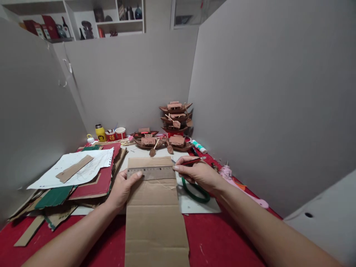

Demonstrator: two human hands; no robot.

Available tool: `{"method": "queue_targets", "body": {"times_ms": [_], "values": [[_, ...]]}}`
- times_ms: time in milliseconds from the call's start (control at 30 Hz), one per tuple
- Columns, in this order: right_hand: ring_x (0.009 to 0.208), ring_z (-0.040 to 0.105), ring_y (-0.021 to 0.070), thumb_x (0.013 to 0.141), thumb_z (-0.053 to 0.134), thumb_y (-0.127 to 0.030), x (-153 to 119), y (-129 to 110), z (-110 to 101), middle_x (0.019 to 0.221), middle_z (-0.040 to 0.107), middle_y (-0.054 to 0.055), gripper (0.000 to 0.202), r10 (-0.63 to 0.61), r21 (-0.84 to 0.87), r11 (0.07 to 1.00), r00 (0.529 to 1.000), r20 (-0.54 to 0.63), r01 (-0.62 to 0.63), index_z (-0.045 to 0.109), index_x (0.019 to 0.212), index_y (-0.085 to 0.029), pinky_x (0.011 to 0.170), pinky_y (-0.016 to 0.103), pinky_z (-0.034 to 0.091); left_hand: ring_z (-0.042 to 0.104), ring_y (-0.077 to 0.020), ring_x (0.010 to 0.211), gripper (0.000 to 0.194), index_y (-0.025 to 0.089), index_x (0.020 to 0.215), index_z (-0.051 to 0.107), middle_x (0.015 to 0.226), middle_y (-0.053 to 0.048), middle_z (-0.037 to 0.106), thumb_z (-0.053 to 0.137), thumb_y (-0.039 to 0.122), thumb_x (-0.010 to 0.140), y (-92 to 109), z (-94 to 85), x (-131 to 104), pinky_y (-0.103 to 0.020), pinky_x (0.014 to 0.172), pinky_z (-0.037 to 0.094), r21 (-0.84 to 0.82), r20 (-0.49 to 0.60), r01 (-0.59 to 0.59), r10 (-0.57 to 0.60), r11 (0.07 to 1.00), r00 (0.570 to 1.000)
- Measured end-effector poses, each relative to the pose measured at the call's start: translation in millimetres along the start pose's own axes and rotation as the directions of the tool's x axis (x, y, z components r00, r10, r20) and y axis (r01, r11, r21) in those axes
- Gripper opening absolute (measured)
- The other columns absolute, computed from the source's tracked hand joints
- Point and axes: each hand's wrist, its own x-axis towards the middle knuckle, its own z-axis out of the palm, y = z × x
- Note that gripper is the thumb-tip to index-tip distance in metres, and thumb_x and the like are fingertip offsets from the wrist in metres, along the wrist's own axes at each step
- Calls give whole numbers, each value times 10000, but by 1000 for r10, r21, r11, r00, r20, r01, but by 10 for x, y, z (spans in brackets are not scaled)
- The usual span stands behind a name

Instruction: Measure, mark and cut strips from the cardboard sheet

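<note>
Head view: cardboard (154,222) lies in front of the person, on the red table (217,237) and partly over a white sheet (198,207); long axis runs away from the person, far end just short of the model boats (148,141). Ruler (157,173) sits across it near the far end, long axis left-right, roughly square to the cardboard's. Cardboard plain brown, flat, several cross creases, right edge uneven, small surface tear just below ruler. Ruler see-through, greyish, marks along far edge, dark dots. Left hand (122,189): thumb on ruler's left end, fingers bent at cardboard's left edge; can't tell if they grip underneath. Right hand (198,172): fingers closed round thin red-and-dark tool (191,161), tip leftward, thumb at ruler's right end. Green ring (196,194) below right hand.
</note>
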Motion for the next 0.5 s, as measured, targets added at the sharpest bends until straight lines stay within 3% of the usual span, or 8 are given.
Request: {"method": "queue_targets", "body": {"times_ms": [167, 500], "values": [[423, 321, 58, 642, 792, -459, -1, -24, -23, 488, 466, -72, 345, 32, -24, 999, 999, -1, -32, 594, 688, -180, 396, 206, 182, 694, -215, 738, 427, 144, 949, 719, 885, -94, 758, 843, 400, 630, -35, -6, -41, -306, 705, 530, -13, 36, 43, -42, 999, 998], [431, 356, 57, 630, 812, -436, 15, 13, -48, 518, 513, -52, 323, 73, -24, 997, 997, 0, -73, 628, 686, -177, 383, 195, 215, 696, -213, 688, 384, 159, 902, 729, 806, -66, 762, 808, 445, 658, -8, 61, -130, -289, 657, 524, -59, -1, 67, -68, 996, 998]]}}
